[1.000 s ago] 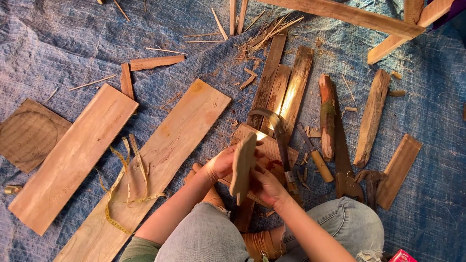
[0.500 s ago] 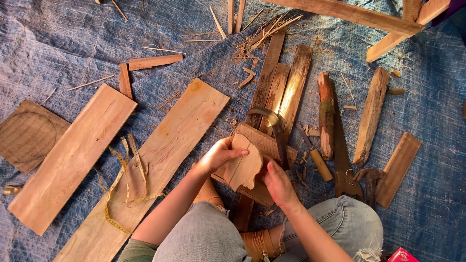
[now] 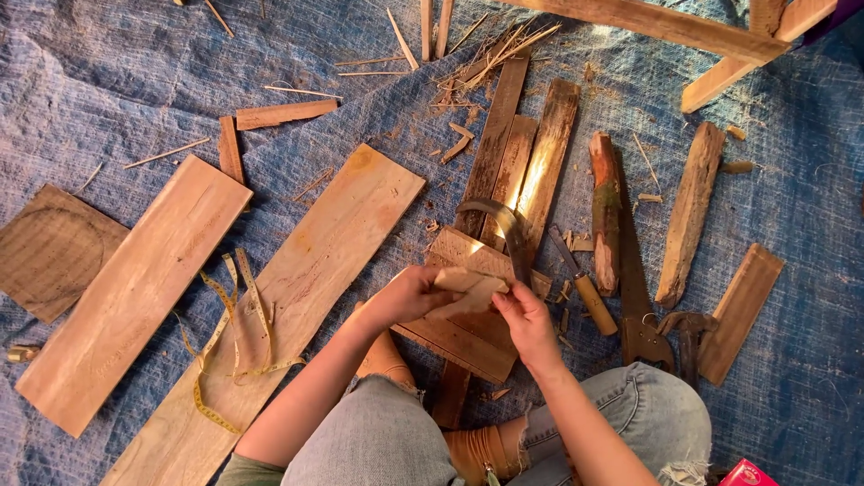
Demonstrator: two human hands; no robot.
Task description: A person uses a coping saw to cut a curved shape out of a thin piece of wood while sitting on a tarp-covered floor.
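A crumpled blue tarp (image 3: 108, 81) covers the whole floor, littered with wood chips and splinters. Warm sunlight falls in patches, brightest on 1 slat (image 3: 540, 162) near the middle. A timber frame (image 3: 666, 25) crosses the top corner.

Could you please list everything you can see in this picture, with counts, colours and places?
small flat pale wooden piece: one, tan, held in both hands at centre
long wide wooden planks: two, light brown, lying slanted at left
yellow measuring tape: one, looped over the nearer plank
round-marked dark wooden board: one, brown, far left
narrow dark wooden slats: three, side by side, above the hands
curved metal blade: one, grey, on the slats
wooden-handled tool: one, right of the hands
hand saw: one, dark, right
blue woven tarp: one, under everything
left hand: fingers gripping the piece
right hand: fingers gripping the piece
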